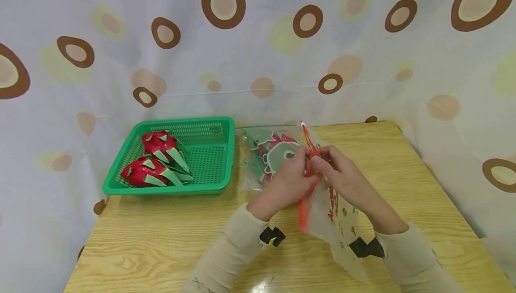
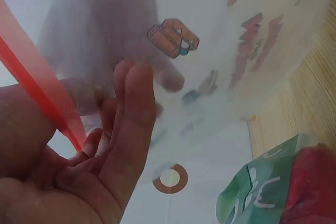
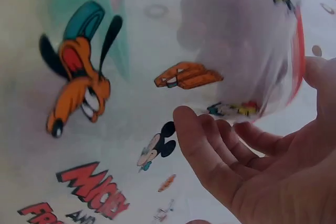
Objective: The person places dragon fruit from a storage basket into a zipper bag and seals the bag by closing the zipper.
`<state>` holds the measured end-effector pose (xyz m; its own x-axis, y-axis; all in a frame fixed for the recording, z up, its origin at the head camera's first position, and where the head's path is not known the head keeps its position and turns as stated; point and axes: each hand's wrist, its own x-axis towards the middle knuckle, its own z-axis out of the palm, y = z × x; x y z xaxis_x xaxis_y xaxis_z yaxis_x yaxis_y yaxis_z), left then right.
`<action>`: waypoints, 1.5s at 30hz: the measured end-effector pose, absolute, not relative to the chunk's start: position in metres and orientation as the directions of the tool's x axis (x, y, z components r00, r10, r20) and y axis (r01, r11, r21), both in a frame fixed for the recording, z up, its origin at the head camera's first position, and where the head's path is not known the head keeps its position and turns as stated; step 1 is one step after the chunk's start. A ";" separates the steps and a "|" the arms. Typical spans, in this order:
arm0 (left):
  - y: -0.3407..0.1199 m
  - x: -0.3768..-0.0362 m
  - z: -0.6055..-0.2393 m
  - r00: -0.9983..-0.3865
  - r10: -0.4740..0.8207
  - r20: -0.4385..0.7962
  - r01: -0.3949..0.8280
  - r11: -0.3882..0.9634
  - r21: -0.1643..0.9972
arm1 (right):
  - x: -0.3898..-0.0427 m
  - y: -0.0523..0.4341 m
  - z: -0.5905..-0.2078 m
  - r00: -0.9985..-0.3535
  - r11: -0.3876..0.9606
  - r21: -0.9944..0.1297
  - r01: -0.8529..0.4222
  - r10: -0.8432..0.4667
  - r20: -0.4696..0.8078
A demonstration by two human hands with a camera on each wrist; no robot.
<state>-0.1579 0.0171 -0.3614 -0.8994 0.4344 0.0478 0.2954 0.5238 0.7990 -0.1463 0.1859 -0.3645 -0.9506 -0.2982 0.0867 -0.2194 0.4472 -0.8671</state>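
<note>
Nearest: cream sleeves [image 1: 238,234] with dark bands [image 1: 367,247] at the wrists, both arms reaching in over the wooden table [image 1: 161,234]. Left hand [image 1: 288,181] and right hand [image 1: 348,181] close together, each pinching the red strip [image 1: 304,216] along the edge of a translucent bag [image 1: 322,217]. Grip narrow on both. Bag hangs below and between the hands, toward the wearer, cartoon prints [image 3: 81,80] on its side. Probably held by the strip because that looks like the closure edge; two pinches near each other keep the limp film steady. Contents of this bag: none made out.

Just beyond left hand: a second printed bag [image 1: 254,149], lying on the table, red-and-green fruit [image 1: 282,137] inside; likely set there to leave working room.

Farther, left of left hand: green basket [image 1: 231,158], two dragon fruits [image 1: 147,172] at its left side, likely kept there within reach. Behind everything: patterned cloth [image 1: 250,69].
</note>
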 end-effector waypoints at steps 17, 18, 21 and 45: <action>0.007 -0.164 -0.370 -0.957 0.271 0.100 0.232 0.514 0.826 | -0.143 0.214 -0.351 -0.968 0.589 -0.769 -0.249 -0.177 0.178; 0.006 -0.164 -0.371 -0.959 0.261 0.115 0.238 0.511 0.826 | -0.143 0.216 -0.350 -0.967 0.593 -0.764 -0.255 -0.159 0.200; 0.002 -0.164 -0.372 -0.962 0.236 0.136 0.240 0.499 0.833 | -0.142 0.224 -0.347 -0.954 0.613 -0.737 -0.285 -0.104 0.283; -0.025 -0.160 -0.384 -0.968 0.242 -0.070 0.019 0.349 0.937 | -0.147 0.258 -0.338 -0.684 0.756 -0.509 -0.412 0.113 0.721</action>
<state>-0.1602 -0.0254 -0.3839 -0.9678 0.2417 -0.0700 0.0194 0.3490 0.9369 -0.1472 0.2585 -0.3378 -0.6835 0.1131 0.7211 -0.4121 0.7556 -0.5091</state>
